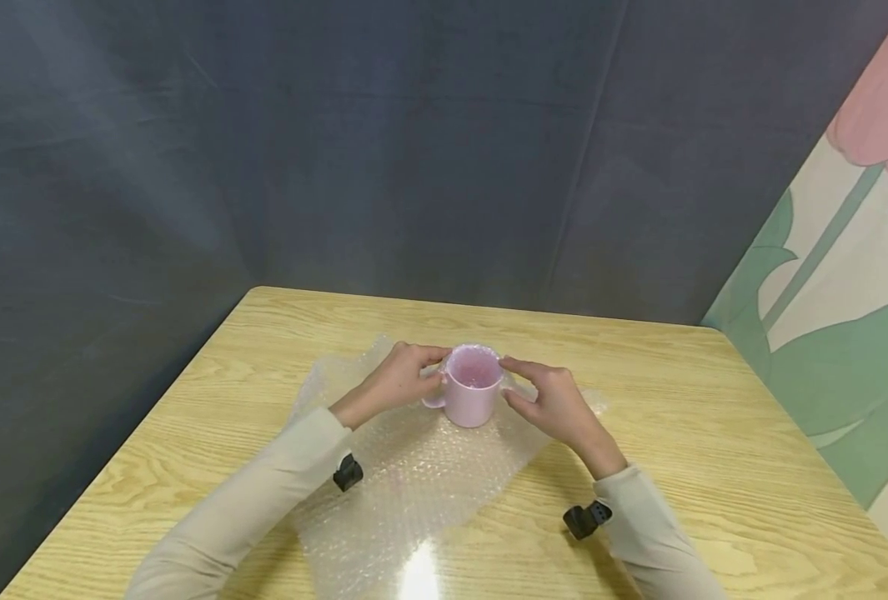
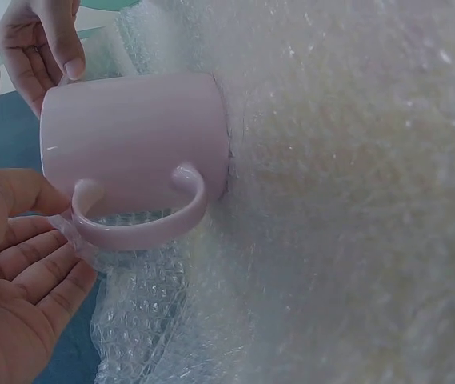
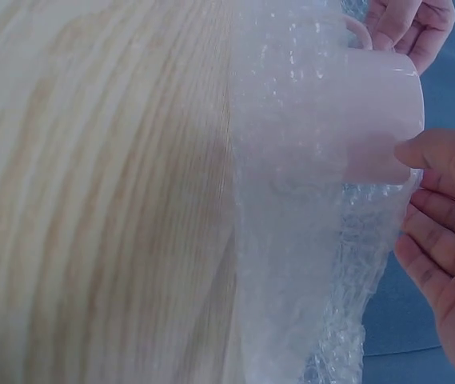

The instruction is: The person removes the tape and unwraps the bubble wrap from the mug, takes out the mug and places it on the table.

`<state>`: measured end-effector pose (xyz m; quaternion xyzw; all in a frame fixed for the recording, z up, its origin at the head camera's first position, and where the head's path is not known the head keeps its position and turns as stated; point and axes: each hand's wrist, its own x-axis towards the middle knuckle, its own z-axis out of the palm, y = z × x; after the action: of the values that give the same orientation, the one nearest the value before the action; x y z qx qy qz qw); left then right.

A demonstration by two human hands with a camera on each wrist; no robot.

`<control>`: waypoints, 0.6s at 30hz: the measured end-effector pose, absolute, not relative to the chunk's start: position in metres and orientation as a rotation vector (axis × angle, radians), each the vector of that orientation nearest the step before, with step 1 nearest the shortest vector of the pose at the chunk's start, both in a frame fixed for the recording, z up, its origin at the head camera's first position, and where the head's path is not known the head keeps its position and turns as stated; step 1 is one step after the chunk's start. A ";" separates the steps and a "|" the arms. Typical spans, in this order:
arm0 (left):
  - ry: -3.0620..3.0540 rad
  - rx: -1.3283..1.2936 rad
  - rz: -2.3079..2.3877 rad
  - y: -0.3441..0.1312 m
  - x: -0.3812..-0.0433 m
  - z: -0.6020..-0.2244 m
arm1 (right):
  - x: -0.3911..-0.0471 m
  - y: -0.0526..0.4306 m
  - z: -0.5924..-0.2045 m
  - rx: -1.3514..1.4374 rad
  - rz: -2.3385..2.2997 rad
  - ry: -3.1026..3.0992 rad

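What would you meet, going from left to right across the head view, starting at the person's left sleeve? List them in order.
Left sleeve → left hand → pink mug → right hand → right sleeve → flower painting

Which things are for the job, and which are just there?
For the job:
- pink mug, standing on the wrap
- bubble wrap
- left hand
- right hand

Just there:
- table
- dark cloth
- painted flower
- left wrist camera
- right wrist camera
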<state>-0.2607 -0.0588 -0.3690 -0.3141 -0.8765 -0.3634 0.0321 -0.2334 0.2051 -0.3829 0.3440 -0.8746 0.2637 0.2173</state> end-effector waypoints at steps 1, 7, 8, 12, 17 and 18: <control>-2.698 -0.970 -1.118 -0.059 -0.261 -0.369 | -0.233 0.205 -0.383 0.955 0.725 -2.421; -2.672 -1.015 -1.064 -0.060 -0.261 -0.369 | -0.233 0.203 -0.384 0.957 0.707 -2.409; -2.669 -1.020 -1.059 -0.060 -0.261 -0.370 | -0.233 0.203 -0.384 0.958 0.704 -2.405; -2.672 -1.025 -1.070 -0.061 -0.262 -0.369 | -0.234 0.202 -0.384 0.975 0.693 -2.382; -2.660 -1.042 -1.056 -0.062 -0.261 -0.370 | -0.233 0.202 -0.384 0.974 0.690 -2.376; -2.658 -1.045 -1.048 -0.062 -0.262 -0.370 | -0.233 0.202 -0.384 0.970 0.692 -2.380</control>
<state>-0.2615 -0.0622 -0.3698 -0.3431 -0.8726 -0.3441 0.0497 -0.2327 0.2017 -0.3838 0.3541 -0.8686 0.2527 0.2374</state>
